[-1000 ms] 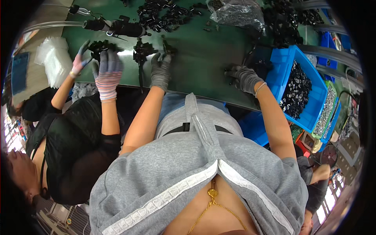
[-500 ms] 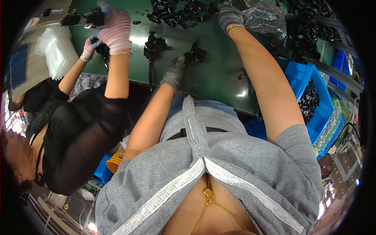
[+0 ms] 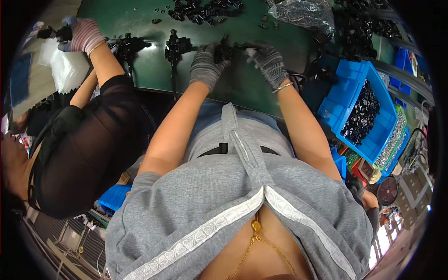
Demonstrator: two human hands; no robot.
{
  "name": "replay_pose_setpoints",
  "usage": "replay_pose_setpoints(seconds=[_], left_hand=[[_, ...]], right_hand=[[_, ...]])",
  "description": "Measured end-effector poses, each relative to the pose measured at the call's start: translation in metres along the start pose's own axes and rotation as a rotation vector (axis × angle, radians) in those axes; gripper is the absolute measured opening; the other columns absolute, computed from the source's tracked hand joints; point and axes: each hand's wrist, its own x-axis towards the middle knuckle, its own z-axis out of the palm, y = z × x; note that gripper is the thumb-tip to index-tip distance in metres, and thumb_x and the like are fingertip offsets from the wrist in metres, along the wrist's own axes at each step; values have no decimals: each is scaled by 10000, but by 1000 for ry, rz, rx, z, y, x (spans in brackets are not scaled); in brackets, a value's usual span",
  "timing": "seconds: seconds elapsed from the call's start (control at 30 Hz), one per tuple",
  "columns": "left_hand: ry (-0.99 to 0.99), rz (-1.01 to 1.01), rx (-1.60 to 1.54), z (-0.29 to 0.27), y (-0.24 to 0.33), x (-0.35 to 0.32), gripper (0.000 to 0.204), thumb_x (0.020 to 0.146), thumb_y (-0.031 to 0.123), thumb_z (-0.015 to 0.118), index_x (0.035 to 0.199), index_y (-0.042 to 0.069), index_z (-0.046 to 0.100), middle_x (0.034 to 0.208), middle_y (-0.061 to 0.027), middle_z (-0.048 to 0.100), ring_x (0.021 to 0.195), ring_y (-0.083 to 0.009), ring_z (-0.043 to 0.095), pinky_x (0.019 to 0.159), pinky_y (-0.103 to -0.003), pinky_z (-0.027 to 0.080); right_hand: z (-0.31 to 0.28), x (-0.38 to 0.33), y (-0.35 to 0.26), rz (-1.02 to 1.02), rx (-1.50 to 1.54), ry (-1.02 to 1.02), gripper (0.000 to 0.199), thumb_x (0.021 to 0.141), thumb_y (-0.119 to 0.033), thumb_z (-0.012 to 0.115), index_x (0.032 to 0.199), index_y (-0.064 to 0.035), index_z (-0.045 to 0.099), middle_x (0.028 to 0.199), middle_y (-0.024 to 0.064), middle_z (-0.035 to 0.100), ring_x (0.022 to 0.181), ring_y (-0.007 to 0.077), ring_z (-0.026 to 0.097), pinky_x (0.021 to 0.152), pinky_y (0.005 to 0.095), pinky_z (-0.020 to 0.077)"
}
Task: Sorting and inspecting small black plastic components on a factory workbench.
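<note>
Both my hands wear grey knit gloves and meet over a green table [image 3: 242, 86]. My left hand [image 3: 205, 65] grips a black metal part [image 3: 224, 51] that rests on the table. My right hand [image 3: 268, 60] holds the other end of the same part, with a small pale piece pinched at its fingertips. A similar black assembly [image 3: 175, 46] lies just left of my left hand.
A co-worker in black sits at my left, a striped-gloved hand [image 3: 84, 35] on another black assembly [image 3: 126, 44]. A heap of black parts [image 3: 205, 9] and a clear plastic bag [image 3: 303, 14] lie further back. A blue bin [image 3: 340, 107] of black parts stands at my right.
My right hand came back from the far bag to the black part by my left hand. The co-worker's gloved hand moved left. The view shifted.
</note>
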Motion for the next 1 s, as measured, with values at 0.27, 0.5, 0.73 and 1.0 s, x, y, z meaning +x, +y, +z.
replay_pose_setpoints(seconds=[0.27,0.5,0.73,1.0], left_hand=[[12,-136,-396,29,-9,8,617,736,160,846,1276,58,564,1136,-160,609,1046,-240,615,916,-340,521],[103,231,-294,-7,5,7,432,812,196,760,1206,77,631,1159,-164,597,1053,-314,607,913,-409,512],[52,186,-295,-3,3,10,351,834,191,730,1167,101,664,1041,-147,623,962,-322,619,853,-411,504],[20,186,-333,-9,10,-1,309,832,178,716,1124,98,652,1050,-132,630,977,-343,616,851,-429,496]], right_hand=[[33,2,-14,102,161,39,372,913,-250,701,1189,-8,647,866,60,703,645,102,630,597,245,507],[13,9,-25,389,307,-94,347,918,-329,697,1102,-36,669,800,36,659,636,100,636,504,230,502],[0,43,-44,442,-118,-201,324,908,-340,683,1050,-48,688,834,79,686,677,146,679,528,281,545],[-87,135,-107,-65,-1483,322,375,934,-343,545,1228,-136,649,1275,146,628,1213,333,573,1045,420,446]])
